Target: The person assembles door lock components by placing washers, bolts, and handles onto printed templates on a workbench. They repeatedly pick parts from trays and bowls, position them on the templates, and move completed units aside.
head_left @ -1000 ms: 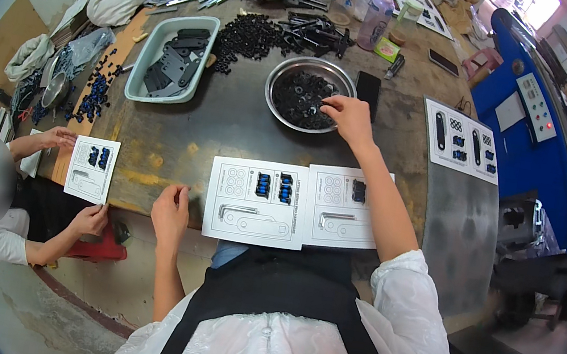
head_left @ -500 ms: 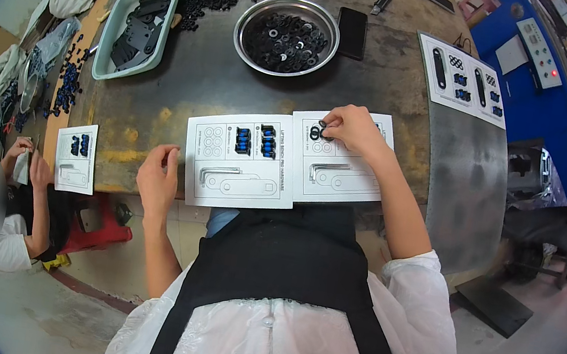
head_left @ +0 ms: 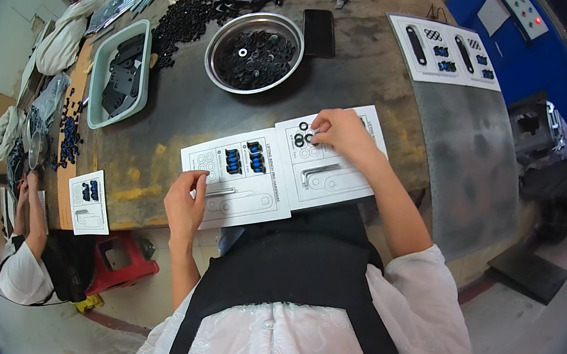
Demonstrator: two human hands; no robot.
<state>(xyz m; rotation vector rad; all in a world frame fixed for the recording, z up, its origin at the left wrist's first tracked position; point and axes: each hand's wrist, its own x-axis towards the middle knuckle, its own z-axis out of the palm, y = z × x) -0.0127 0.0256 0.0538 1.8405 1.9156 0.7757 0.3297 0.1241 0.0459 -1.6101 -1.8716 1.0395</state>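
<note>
Two printed white sheets lie side by side at the table's front edge. Over the right sheet (head_left: 341,185), my right hand (head_left: 340,133) is pinched on a small black washer, its fingertips at the printed circles. Several black washers (head_left: 299,139) lie beside them. Below is an L-shaped hex key (head_left: 317,171). My left hand (head_left: 185,205) is at the near left corner of the left sheet (head_left: 249,208), fingers curled together; what they may hold is hidden. That sheet bears two groups of black-and-blue bolts (head_left: 255,158) and another hex key (head_left: 223,191).
Beyond the sheets stands a steel bowl of washers (head_left: 249,88), beside a black phone (head_left: 319,33). A pale green tray (head_left: 140,93) holds black plates. Loose black parts (head_left: 189,20) lie behind. A board with sheets (head_left: 440,61) is at right. Another person sits at left, one works far left.
The view has turned, so the table appears tilted. My left hand has come from beside the left sheet onto its corner. My right hand stays over the washers, where more now show.
</note>
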